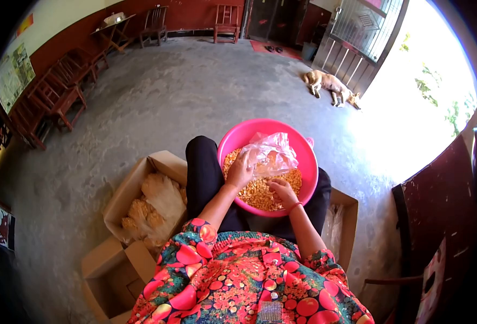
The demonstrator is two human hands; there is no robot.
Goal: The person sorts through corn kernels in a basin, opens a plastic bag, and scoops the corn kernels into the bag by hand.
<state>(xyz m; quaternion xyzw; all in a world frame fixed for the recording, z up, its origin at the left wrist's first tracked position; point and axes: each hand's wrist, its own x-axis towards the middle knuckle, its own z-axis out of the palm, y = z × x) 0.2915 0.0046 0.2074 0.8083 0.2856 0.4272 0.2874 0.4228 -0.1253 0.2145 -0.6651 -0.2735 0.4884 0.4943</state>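
Observation:
A bright pink basin (309, 162) rests on my lap between my knees, partly filled with yellow-orange kernels (260, 198) that look like corn. My left hand (239, 173), at the basin's left side, is closed on the edge of a clear plastic bag (273, 148). The bag lies crumpled over the kernels and appears to have some inside. Low over the kernels at the right, my right hand (283, 192) has its fingers curled together. What they hold, if anything, is too small to make out.
Left of my legs stands a cardboard box (121, 208) with filled clear bags (155, 208). Another open carton (101, 264) is below it, and a box with plastic (349, 227) is at my right. A dog (330, 85) lies near the doorway. Wooden chairs (60, 100) line the left wall.

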